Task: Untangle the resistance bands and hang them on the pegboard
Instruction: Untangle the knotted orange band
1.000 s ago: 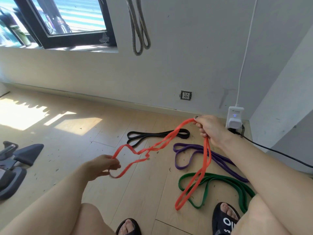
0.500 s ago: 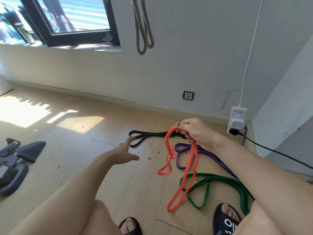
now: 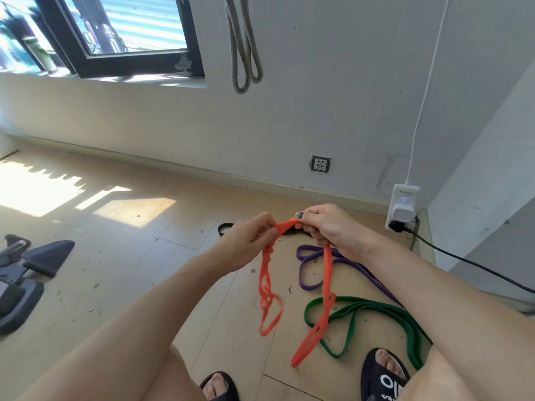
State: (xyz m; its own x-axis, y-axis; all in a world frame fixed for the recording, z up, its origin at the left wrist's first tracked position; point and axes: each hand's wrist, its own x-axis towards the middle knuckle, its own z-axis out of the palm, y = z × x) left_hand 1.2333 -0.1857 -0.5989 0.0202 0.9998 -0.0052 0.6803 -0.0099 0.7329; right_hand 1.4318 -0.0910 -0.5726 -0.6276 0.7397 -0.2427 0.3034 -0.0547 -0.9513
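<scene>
Head view: the right hand [image 3: 327,227] curls its fingers round the top of the orange band [image 3: 328,285], and the left hand [image 3: 249,241] pinches the same band just beside it. Two orange loops dangle above the floor [image 3: 130,256], the left one twisted. On the floor beneath lie the purple band [image 3: 304,280] and green band [image 3: 362,309]; a black band [image 3: 224,228] shows behind the hands. A grey band [image 3: 243,53] hangs on the wall.

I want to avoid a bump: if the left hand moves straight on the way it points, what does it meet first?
Most likely the right hand. The left hand points right along the orange band that both hold, with only a short stretch between them, though depth is unclear.
</scene>
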